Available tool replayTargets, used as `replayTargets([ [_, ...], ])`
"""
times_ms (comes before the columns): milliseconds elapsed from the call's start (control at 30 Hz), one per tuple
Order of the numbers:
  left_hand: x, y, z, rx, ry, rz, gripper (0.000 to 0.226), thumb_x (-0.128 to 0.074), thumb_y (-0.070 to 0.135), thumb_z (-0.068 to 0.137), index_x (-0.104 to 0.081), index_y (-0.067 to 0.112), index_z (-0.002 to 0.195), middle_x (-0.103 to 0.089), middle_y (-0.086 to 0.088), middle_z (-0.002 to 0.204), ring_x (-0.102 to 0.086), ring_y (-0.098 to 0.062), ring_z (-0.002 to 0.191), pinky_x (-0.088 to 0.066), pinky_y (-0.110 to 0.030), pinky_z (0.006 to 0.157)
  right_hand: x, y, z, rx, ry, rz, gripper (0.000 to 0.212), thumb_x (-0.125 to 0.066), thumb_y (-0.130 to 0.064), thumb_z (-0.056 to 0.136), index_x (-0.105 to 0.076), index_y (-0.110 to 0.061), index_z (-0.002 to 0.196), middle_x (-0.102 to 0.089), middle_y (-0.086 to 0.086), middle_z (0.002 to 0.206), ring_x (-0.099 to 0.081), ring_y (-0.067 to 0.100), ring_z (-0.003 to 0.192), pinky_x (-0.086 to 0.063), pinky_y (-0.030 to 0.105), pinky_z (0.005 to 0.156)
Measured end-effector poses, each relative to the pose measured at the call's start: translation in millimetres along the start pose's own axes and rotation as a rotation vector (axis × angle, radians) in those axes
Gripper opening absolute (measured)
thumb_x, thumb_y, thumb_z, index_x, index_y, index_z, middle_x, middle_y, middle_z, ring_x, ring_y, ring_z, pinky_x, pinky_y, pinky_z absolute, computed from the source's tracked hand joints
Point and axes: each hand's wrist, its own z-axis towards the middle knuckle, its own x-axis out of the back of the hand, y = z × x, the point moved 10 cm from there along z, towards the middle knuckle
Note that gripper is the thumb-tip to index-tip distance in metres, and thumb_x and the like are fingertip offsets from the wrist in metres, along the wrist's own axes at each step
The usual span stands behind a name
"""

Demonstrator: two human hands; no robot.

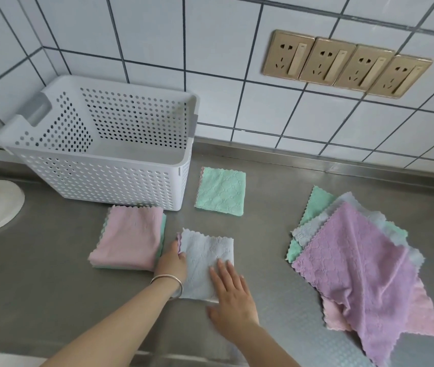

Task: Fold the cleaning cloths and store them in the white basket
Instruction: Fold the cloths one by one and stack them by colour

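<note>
Fingers of the right hand point(230, 300) lay flat on the folded grey cloth point(206, 260), left hand point(171, 263) pinched its left edge, white basket point(99, 165) stood behind, unfolded cloths point(364, 260) heaped well apart, rightward.

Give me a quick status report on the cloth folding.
Left hand grips grey cloth edge; right hand presses it flat. White basket holds nothing. Unfolded pile waits at right. Nothing in the way.

Folded cloths point(208, 263) beside white basket point(99, 178)
</note>
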Motion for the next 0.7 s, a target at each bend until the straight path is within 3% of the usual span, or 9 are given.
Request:
replayTargets([
  [100, 7.8, 3.9, -2.4, -0.027, 0.095, -0.183, 0.05, -0.053, 0.009, 0.086, -0.041, 0.013, 0.134, -0.052, -0.007, 0.137, -0.054, -0.029, 0.119, -0.042, -0.033, 0.097, -0.9, 2.3, -0.6, -0.008, 0.006, -0.015, 0.094, -0.065, -0.055, 0.042, -0.044, -0.023, 0.128, -0.055, -0.006, 0.134, -0.036, 0.015, 0.127, -0.052, 0.032, 0.087],
  [233, 19.4, 2.8, -6.5, -0.023, 0.24, -0.172, 0.019, -0.064, 0.009, 0.077, -0.055, 0.01, 0.094, -0.062, -0.014, 0.091, -0.059, -0.033, 0.086, -0.043, -0.033, 0.075, -2.7, 3.0, 0.2, -0.025, 0.012, -0.015, 0.091, -0.063, -0.056, 0.044, -0.043, -0.022, 0.127, -0.057, -0.006, 0.133, -0.036, 0.015, 0.126, -0.053, 0.033, 0.086],
  [467, 17.2, -15.9, -4.5, 0.169, 0.275, -0.269, 0.023, -0.068, 0.019, 0.078, -0.059, 0.004, 0.093, -0.068, -0.017, 0.096, -0.062, -0.035, 0.09, -0.047, -0.035, 0.081, -3.9, 3.1, -0.4, -0.034, 0.019, 0.006, 0.089, -0.061, -0.055, 0.046, -0.044, -0.022, 0.127, -0.057, -0.006, 0.133, -0.037, 0.015, 0.126, -0.053, 0.033, 0.085],
  [567, 16.1, -10.8, -1.2, 0.136, 0.245, -0.201, 0.018, -0.064, 0.022, 0.082, -0.063, 0.006, 0.09, -0.069, -0.017, 0.095, -0.062, -0.034, 0.091, -0.047, -0.033, 0.08, -4.6, 4.3, 0.2, -0.049, 0.011, 0.026, 0.087, -0.058, -0.055, 0.048, -0.044, -0.022, 0.127, -0.056, -0.007, 0.133, -0.037, 0.015, 0.126, -0.053, 0.033, 0.086],
  [700, 19.8, -3.7, -1.9, 0.052, 0.278, -0.154, 0.019, -0.058, 0.022, 0.086, -0.049, 0.015, 0.072, -0.067, -0.016, 0.082, -0.058, -0.034, 0.079, -0.043, -0.034, 0.07, -5.2, 6.2, -0.4, -0.068, 0.006, 0.032, 0.075, -0.042, -0.053, 0.057, -0.046, -0.023, 0.126, -0.058, -0.006, 0.132, -0.037, 0.014, 0.125, -0.053, 0.032, 0.084],
])
